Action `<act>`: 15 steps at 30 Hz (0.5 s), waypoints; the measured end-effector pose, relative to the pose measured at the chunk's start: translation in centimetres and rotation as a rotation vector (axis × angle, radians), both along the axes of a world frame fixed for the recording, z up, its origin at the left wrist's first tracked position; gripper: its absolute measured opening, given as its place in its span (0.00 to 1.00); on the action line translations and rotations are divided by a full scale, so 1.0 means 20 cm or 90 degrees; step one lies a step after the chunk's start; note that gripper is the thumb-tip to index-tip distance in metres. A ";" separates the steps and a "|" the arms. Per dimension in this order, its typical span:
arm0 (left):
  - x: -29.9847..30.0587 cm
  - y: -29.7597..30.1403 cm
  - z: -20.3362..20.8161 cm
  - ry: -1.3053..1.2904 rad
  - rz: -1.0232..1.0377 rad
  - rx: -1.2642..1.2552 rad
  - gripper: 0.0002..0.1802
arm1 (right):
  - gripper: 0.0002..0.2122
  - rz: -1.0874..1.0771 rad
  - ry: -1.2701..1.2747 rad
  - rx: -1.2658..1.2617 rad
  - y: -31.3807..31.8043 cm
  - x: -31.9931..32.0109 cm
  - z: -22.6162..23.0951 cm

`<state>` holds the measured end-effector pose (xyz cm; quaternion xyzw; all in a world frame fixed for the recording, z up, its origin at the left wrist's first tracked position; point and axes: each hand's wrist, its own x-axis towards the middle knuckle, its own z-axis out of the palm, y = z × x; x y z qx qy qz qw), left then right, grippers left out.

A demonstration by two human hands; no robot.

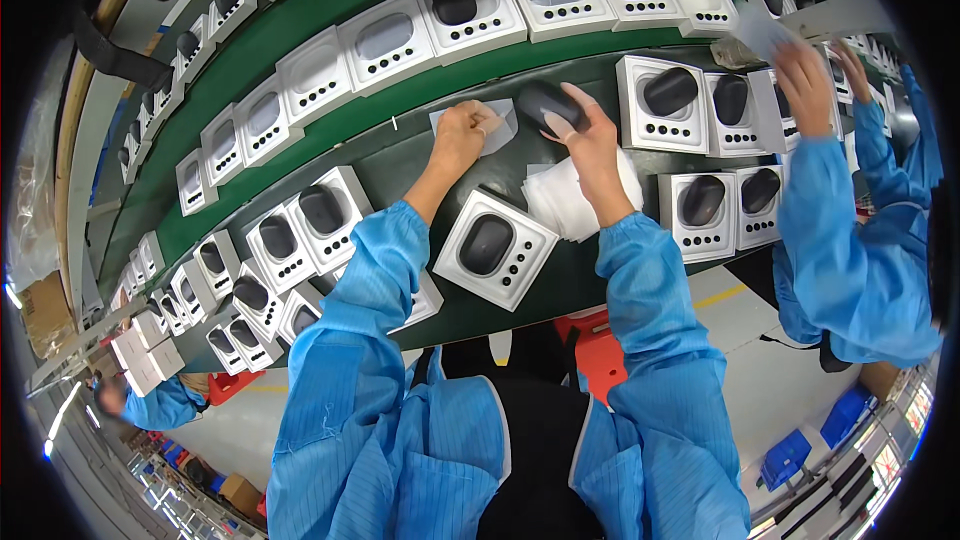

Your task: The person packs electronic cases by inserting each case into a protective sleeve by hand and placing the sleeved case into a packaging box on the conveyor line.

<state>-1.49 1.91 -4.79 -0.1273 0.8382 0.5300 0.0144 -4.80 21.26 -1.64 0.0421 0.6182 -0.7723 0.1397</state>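
My right hand (590,145) grips a black rounded oval case (546,106) with thumb and fingers, lifted just above the table. Beside it, my left hand (466,136) is closed, its fingertips pinching a translucent white sheet or sleeve (503,130). Under my right wrist lies a loose stack of thin white sheets (570,202). Between my forearms a white box tray (458,248) sits at an angle; a black oval case (488,244) rests in it, with small round black pieces along one side.
Similar trays (465,15) line a green conveyor (300,145) beyond the table. More trays (290,225) crowd the left, and others (662,100) stand at right. A co-worker's blue sleeve (830,230) and blurred hand reach in there. A red stool (600,355) is below the table edge.
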 end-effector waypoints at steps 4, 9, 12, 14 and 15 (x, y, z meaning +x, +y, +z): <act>0.04 0.02 0.07 -0.098 0.079 0.206 0.04 | 0.21 -0.042 0.029 0.050 -0.07 -0.01 -0.02; 0.08 -0.01 0.09 -0.071 0.123 0.288 0.05 | 0.19 0.042 -0.049 0.160 -0.08 0.01 0.01; 0.10 -0.02 0.10 -0.071 0.125 0.285 0.05 | 0.18 0.065 -0.070 0.149 -0.07 0.01 0.03; 0.11 -0.02 0.10 -0.091 0.095 0.284 0.04 | 0.18 0.091 -0.086 0.145 -0.07 0.00 0.02; 0.12 -0.02 0.09 -0.091 0.093 0.284 0.04 | 0.19 0.120 -0.102 0.138 -0.07 0.00 0.01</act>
